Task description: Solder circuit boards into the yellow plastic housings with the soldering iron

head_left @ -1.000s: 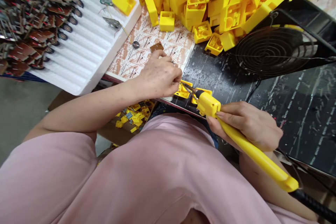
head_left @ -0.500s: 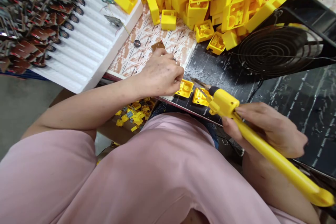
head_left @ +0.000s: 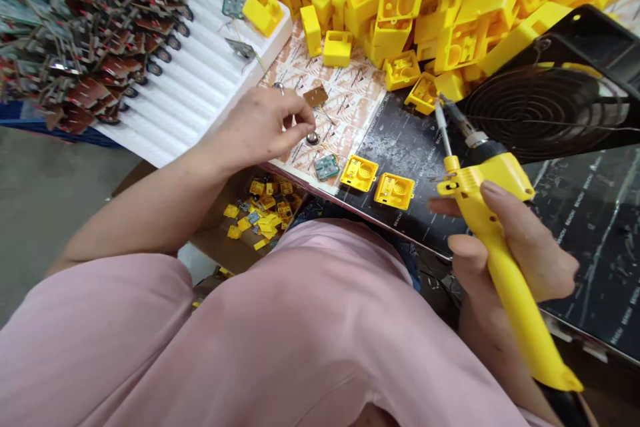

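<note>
A big heap (head_left: 437, 20) of yellow cases rises beyond both hands, the tray (head_left: 207, 47) past the left hand (head_left: 265, 123), the fan (head_left: 527, 107) ahead of the right hand (head_left: 543, 250)! That right hand is wrapped round the iron (head_left: 520, 310), tip aimed away; left of it lie two shells (head_left: 357, 175), then the board (head_left: 327, 167), and at the left thumb and forefinger, the disc (head_left: 313, 139), whether pinched or merely met, impossible to tell

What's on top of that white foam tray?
On the tray there's a big heap of circuit boards, round dark parts along its edge, two loose boards and a yellow case. The heap covers the foam beneath, so that can't be seen.
</note>
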### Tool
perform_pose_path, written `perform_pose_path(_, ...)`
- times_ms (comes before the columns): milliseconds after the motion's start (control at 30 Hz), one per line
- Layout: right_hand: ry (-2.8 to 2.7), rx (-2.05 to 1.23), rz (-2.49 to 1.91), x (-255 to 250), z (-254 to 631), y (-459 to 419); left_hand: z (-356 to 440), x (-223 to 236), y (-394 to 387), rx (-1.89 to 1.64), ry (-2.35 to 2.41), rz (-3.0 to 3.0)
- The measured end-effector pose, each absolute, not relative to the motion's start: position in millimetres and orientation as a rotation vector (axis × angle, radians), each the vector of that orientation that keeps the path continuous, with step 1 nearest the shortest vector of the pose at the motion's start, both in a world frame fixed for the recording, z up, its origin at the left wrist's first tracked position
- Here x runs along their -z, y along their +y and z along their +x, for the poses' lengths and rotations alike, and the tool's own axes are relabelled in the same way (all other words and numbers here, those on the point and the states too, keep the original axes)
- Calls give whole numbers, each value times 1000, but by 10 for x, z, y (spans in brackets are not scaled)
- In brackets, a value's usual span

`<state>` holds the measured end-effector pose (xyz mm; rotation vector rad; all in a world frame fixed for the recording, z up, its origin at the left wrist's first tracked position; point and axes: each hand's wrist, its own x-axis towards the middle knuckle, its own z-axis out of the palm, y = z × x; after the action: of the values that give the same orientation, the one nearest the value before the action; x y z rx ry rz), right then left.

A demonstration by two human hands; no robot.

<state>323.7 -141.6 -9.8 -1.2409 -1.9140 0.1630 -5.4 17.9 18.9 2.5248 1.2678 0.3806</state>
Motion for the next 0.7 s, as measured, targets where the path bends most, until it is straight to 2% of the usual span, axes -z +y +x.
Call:
perform_pose_path(200, -2110, -18, -1242, 117, 3020, -1215, 9, 185, 38, -160, 1268, 2824)
perform_pose_path(333, -2146, -72, -1194, 238, 2980, -1119, 23, 36, 1, -31, 1033, 3154)
perform_pose_path(433, -2194, -66, -1173, 305, 2907, -1038, 29, -118, -49, -73, 811, 3254)
perform_pose_path(600, -2233, -84, -1219, 426, 2665, -902, 234, 69, -82, -511, 877, 2647)
perform_pose_path(700, -2203, -112, -1271, 477, 2628, -896, 360, 262, -46, -626, 981, 2182)
